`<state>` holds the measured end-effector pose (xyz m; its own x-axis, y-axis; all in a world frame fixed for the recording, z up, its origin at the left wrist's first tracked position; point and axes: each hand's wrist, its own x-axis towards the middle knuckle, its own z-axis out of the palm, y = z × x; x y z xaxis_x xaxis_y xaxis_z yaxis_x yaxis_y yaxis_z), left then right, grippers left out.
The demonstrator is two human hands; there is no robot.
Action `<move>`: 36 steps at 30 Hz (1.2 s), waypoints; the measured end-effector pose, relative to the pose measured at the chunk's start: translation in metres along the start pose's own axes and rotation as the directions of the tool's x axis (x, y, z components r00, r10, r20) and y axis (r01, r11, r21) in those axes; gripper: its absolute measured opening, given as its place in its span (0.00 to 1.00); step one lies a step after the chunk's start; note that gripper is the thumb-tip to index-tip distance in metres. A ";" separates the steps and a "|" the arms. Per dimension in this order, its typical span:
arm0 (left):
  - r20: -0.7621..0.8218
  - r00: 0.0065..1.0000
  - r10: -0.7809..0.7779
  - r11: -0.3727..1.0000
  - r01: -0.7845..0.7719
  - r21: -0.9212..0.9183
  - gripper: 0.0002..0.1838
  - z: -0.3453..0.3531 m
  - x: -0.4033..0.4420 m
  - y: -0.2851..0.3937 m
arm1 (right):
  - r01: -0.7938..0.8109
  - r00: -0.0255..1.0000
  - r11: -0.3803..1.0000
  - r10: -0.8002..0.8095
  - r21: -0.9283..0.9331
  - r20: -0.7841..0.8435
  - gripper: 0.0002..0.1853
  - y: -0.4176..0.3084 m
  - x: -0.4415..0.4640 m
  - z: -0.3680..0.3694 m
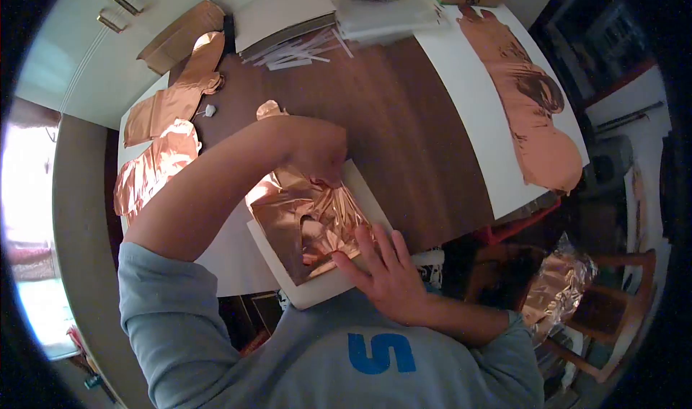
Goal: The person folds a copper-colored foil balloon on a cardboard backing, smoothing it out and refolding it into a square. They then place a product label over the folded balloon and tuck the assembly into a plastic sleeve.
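A copper-coloured, shiny foil balloon (277, 225), flat and creased, lies on a white board (315, 291) at the table's front edge, close to my body. My left hand (319, 153) is bent over the top of the foil. Its fingers are curled closed onto the balloon, and creases run out from under them; the fingertips are partly hidden. My right hand (393, 279) rests flat with its fingers spread on the lower right edge of the foil and board. Beyond my left wrist, a rounded foil end (269, 110) shows.
More flat foil pieces lie at left (162, 110) and on a white sheet at right (515, 85). Stacked white boards (285, 12), paper strips (306, 51), clear plastic bags (386, 9) and cardboard boxes line the back. A wrapped foil pack (559, 283) sits on a wooden chair (613, 312).
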<state>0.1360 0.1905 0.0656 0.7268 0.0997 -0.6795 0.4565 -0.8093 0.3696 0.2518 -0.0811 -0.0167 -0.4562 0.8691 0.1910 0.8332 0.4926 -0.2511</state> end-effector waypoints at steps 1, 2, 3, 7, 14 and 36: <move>0.007 1.000 -0.018 1.000 0.018 -0.017 0.16 0.000 -0.001 0.001 | -0.008 1.000 1.000 0.008 0.001 0.009 0.30 -0.001 0.000 -0.001; 0.003 1.000 -0.021 0.999 0.022 -0.042 0.16 0.001 -0.001 -0.001 | -0.021 1.000 1.000 0.021 0.013 -0.003 0.30 -0.001 0.000 -0.001; 0.000 1.000 -0.027 0.997 0.027 -0.067 0.16 0.004 -0.002 -0.003 | -0.033 0.999 0.999 0.034 0.027 -0.014 0.29 -0.001 0.000 -0.002; -0.006 0.999 -0.045 0.999 0.044 -0.008 0.17 0.002 -0.012 -0.003 | -0.047 0.999 0.999 0.047 0.018 -0.004 0.28 -0.002 -0.001 -0.001; -0.176 0.967 -0.183 0.929 0.229 0.291 0.20 0.002 -0.028 0.012 | -0.064 0.998 0.998 0.064 0.003 0.007 0.29 -0.005 -0.001 -0.004; -0.880 0.458 -0.126 0.929 0.365 0.057 0.41 0.154 -0.030 0.022 | 0.012 0.994 0.985 0.007 -0.172 0.106 0.33 -0.008 0.005 -0.016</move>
<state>0.0450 0.0805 -0.0031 0.7268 0.6570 0.2005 0.6603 -0.7486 0.0596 0.2480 -0.0816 0.0009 -0.4813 0.8722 0.0874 0.8690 0.4879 -0.0821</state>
